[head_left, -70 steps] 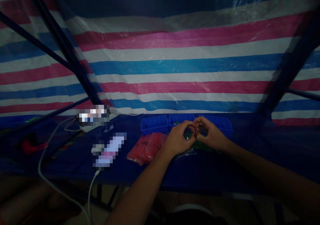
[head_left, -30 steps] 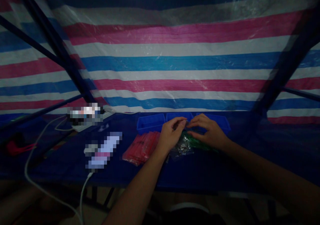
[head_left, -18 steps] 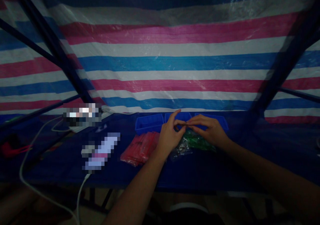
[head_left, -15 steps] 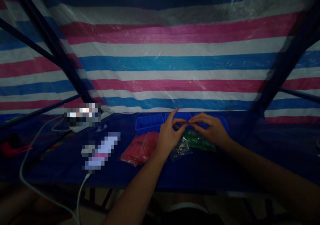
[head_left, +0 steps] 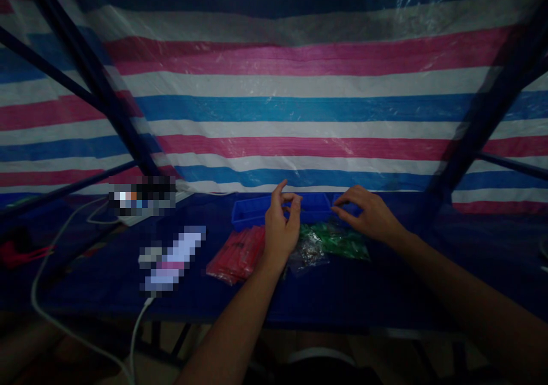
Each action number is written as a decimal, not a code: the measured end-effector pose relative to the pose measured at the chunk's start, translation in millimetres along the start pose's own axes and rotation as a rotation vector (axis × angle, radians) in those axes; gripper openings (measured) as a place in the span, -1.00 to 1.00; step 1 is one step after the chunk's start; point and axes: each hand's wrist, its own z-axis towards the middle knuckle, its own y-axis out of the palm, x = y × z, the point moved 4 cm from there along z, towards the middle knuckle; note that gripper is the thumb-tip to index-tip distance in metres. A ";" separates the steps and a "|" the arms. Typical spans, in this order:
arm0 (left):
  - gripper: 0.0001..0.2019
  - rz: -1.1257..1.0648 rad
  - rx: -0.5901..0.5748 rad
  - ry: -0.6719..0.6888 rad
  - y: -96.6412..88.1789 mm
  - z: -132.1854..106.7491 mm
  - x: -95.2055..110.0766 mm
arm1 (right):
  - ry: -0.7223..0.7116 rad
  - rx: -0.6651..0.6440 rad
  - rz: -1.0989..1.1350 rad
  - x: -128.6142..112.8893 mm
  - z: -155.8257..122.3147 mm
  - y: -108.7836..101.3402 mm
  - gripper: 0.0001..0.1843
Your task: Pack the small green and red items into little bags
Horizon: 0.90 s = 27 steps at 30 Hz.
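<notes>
My left hand (head_left: 282, 222) is raised over the front of the blue trays, index finger up, thumb and another finger closed together. Whatever sits in that pinch is too small and dark to name. To its right, my right hand (head_left: 370, 215) also has thumb and forefinger brought together; what they hold, if anything, does not show. Red plastic bags (head_left: 235, 256) lie in a pile beside my left wrist. Between the hands are a clear bag of small shiny pieces (head_left: 311, 251) and green plastic bags (head_left: 346, 245). Behind them stand a left blue tray (head_left: 252, 212) and a middle blue tray (head_left: 317, 207).
On the blue table (head_left: 334, 299), a pixelated phone-like slab (head_left: 175, 262) lies at left with a white cable (head_left: 139, 322). A white power strip (head_left: 132, 216) stands farther back. Dark metal posts (head_left: 471, 128) flank a striped sheet (head_left: 291, 111) behind the table.
My hands, whose fingertips met over the trays, are now apart. The left has moved slightly left and the right a little to the right. The bags lie as before.
</notes>
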 end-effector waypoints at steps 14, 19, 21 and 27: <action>-0.60 -0.013 -0.046 0.024 4.6 -2.5 1.9 | -0.223 -0.340 0.038 -16.8 -8.8 17.4 -0.86; -0.63 0.000 -0.153 0.024 10.1 -4.6 3.7 | -0.170 -0.213 0.090 -8.4 -4.8 13.6 -0.83; -0.59 0.009 -0.228 0.028 15.0 -7.2 5.4 | -0.096 -0.087 0.115 -6.5 -4.4 10.4 -0.84; -0.23 0.075 -0.485 0.051 31.6 -19.2 6.2 | 0.198 0.137 0.318 -7.7 -12.9 17.4 -0.82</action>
